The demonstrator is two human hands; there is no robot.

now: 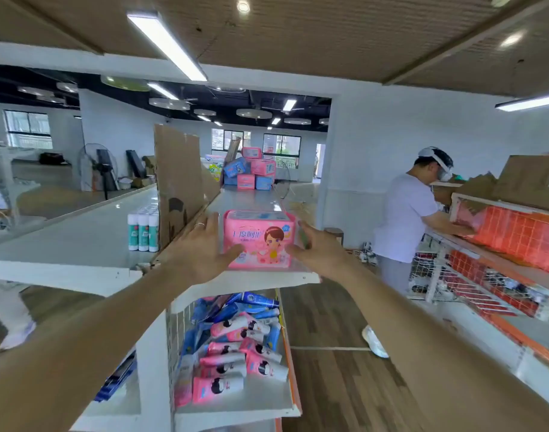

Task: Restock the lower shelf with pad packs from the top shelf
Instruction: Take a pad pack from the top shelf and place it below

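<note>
A pink pad pack [259, 240] stands upright near the front edge of the white top shelf [267, 275]. My left hand [201, 244] holds its left side, fingers stretched along the side and thumb on the front face. My right hand [318, 249] holds its right side the same way, thumb on the lower front corner. Further back on the top shelf sits a stack of pink and blue pad packs [251, 173]. Below, the lower shelf [235, 410] has several pink and blue pad packs [235, 347] lying in a loose heap behind a wire front.
A tall cardboard divider [179, 182] stands left of the pack, with white bottles [143, 232] beyond it. A person in a white shirt [404, 213] works at orange shelving [516, 235] to the right. Wooden floor aisle [329, 322] lies between the two units.
</note>
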